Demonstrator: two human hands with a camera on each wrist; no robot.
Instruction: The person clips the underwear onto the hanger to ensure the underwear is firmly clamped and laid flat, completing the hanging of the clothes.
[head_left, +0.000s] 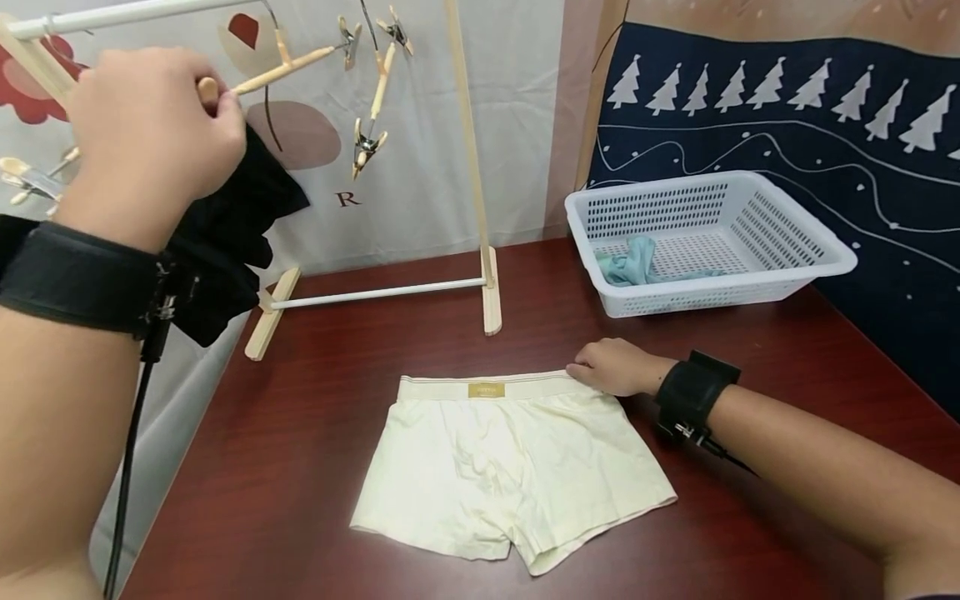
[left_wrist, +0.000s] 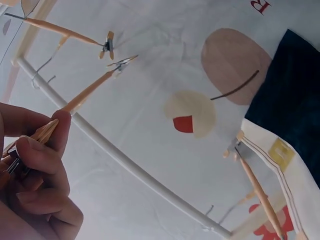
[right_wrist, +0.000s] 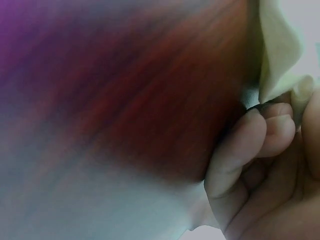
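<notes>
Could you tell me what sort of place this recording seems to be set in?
Probably a staged indoor laundry-hanging setup: a wooden drying rack with clip hangers, a white basket and cream boxer shorts on a red-brown table.

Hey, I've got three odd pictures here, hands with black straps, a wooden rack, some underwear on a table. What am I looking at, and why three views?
No machine here: a person is working bare-handed, wearing three cameras. The wide picture comes from a head camera; the other two come from cameras in the black wrist straps.

The left hand is raised at the wooden drying rack and pinches a wooden clothespin, beside a black garment hanging there. The left wrist view shows that pinch close up.

On the dark red table lie cream boxer shorts, spread flat. The right hand grips their waistband corner; the blurry right wrist view shows the curled fingers and cream cloth. A white basket at the back holds a teal cloth.
</notes>
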